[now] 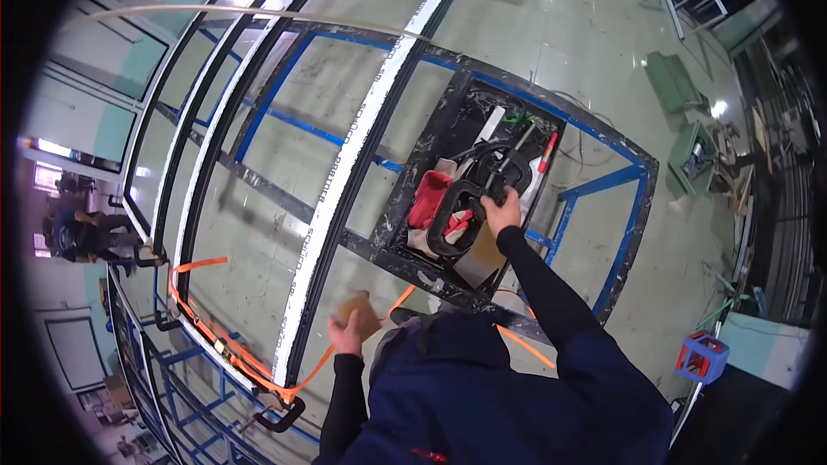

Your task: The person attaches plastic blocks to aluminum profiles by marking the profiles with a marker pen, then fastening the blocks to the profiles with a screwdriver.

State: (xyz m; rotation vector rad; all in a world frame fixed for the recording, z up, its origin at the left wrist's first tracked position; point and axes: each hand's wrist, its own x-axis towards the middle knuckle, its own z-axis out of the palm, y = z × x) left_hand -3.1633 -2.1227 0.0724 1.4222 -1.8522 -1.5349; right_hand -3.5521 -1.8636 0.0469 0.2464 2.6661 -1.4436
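Note:
My right hand [502,211] is closed on a black C-clamp [444,224] in the dark tool tray [419,133] set into the bench frame. A second clamp's threaded screw [515,151] shows just beyond the fingers. Between the fingers of my left hand [347,336] is a flat tan block [360,314], held beside the long bar and left of my body; the block is slightly blurred. Another tan piece [488,250] lies in the tray under my right wrist. Red cloth or gloves [431,198] and a red marker [549,153] also sit in the tray.
Long bars, one with white printed film [332,198], cross the black-and-blue bench frame [642,198]. An orange strap [233,353] runs along their near ends, where a C-clamp [282,418] is fixed. Other people [86,228] stand left and at the top. Green boxes [676,82] are right.

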